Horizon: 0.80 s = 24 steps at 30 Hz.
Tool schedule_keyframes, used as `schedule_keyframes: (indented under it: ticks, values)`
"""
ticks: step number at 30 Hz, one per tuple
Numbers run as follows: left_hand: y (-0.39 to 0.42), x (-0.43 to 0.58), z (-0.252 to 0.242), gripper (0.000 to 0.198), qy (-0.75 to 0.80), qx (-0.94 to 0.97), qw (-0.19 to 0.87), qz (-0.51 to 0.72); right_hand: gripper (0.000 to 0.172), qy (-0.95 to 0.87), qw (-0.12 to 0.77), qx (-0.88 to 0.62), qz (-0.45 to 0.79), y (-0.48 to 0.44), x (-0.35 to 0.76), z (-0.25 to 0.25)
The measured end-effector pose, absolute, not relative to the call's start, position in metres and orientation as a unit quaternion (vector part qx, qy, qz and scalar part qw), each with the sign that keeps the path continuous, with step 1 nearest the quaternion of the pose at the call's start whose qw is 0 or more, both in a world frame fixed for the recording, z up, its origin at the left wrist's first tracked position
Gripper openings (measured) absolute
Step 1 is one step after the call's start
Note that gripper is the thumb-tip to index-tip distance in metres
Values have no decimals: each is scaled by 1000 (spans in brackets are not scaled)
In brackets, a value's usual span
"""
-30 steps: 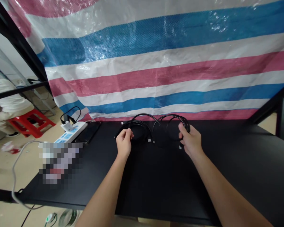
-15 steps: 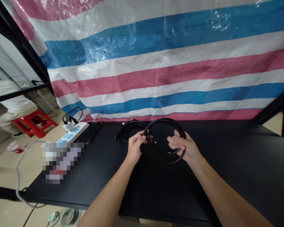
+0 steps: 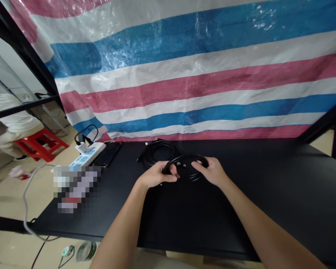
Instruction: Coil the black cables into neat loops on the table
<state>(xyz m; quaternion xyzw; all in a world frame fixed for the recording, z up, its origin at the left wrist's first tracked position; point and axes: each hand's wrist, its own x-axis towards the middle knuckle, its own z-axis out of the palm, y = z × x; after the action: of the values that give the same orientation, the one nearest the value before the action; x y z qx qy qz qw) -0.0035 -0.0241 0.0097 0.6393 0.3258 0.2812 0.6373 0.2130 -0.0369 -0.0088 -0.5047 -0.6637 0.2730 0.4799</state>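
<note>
A coiled black cable [image 3: 188, 157] is held between my two hands, just over the black table. My left hand [image 3: 157, 174] grips the left side of the loop, its thumb stretched along the near side. On the right side of the same coil, my right hand [image 3: 212, 170] is closed with the thumb on top. A small connector end shows inside the loop. Just behind my left hand, a second coiled black cable [image 3: 154, 150] lies on the table, with light-tipped plugs at its left. My fingers hide parts of the held coil.
On the black table [image 3: 268, 194], a white power strip [image 3: 85, 158] with a plugged-in charger and a dark phone [image 3: 108, 155] lie at the left, near a blurred-out item. A striped tarp [image 3: 184, 89] hangs behind. Beyond the left edge, a person sits on a red stool [image 3: 42, 144].
The held coil has been lowered and tilted flatter, towards the table. My left hand has shifted slightly left and down, and my right hand's fingers have wrapped round the loop.
</note>
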Motion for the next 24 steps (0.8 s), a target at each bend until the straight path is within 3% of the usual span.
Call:
schedule_keyframes:
  ticks: [6, 12, 16, 20, 24]
  values:
    - [-23, 6, -5, 43, 338, 622, 626, 326, 41, -659, 479, -542, 207, -32, 210, -20]
    - [-26, 23, -7, 44, 335, 512, 605, 510, 41, -630, 521, -576, 21, -32, 207, -35]
    - [-19, 11, 1, 44, 345, 416, 591, 598, 36, -689, 401, -601, -44, -31, 188, -23]
    - [-7, -11, 5, 40, 406, 383, 516, 650, 33, -698, 220, -681, 25, -13, 154, 14]
    - [4, -30, 4, 34, 483, 362, 448, 659, 33, -710, 176, -675, 98, 16, 126, 38]
